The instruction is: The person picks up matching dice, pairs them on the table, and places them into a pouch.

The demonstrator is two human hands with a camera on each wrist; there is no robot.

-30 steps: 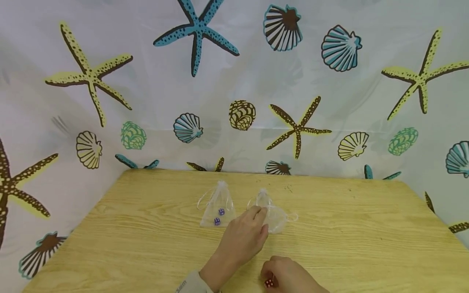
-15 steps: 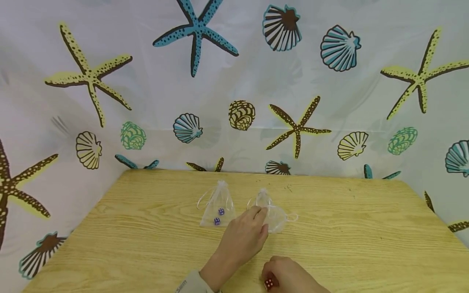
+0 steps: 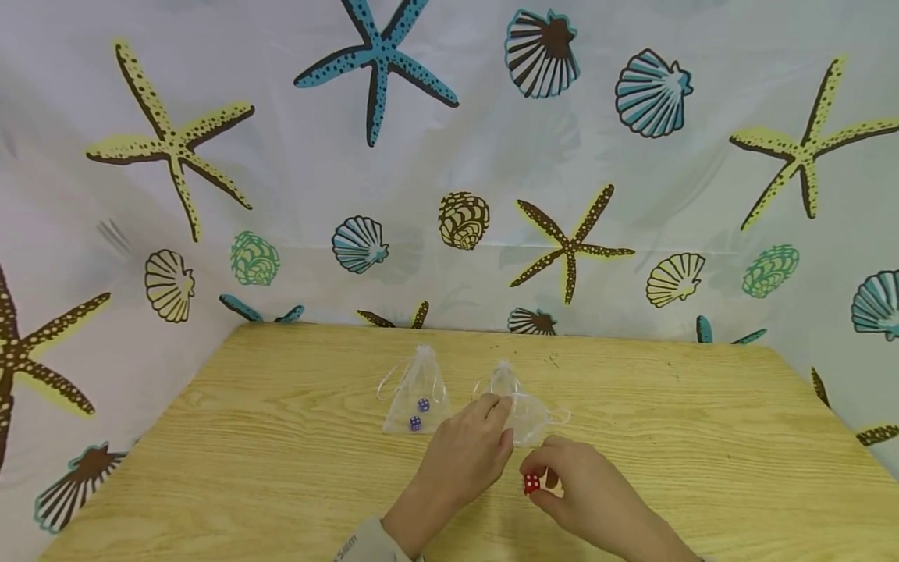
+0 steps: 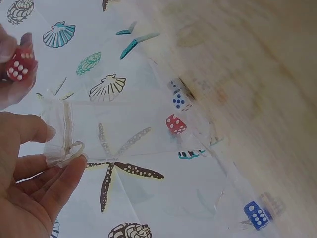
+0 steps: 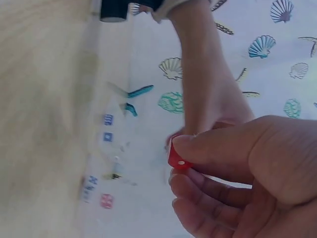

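Observation:
My left hand (image 3: 467,449) pinches the mouth of a sheer white drawstring pouch (image 3: 530,421) between thumb and fingers. Through the mesh in the left wrist view, a red die (image 4: 176,124) shows near the pouch's far end, with a white die (image 4: 182,100) with blue dots close by. My right hand (image 3: 586,488) pinches another red die (image 3: 531,483) between thumb and fingertips, just to the right of my left hand and short of the pouch. In the right wrist view my thumb covers part of this die (image 5: 178,156).
Left of the hands lies a second sheer pouch (image 3: 407,394) with two blue dice (image 3: 423,405) in it. Another gathered pouch top (image 3: 503,376) shows behind the held pouch. A shell-and-starfish printed cloth (image 3: 435,164) surrounds the wooden table (image 3: 267,468).
My right hand has moved forward and up from the near table edge, bringing the red die beside my left hand. The left hand stays in place on the pouch.

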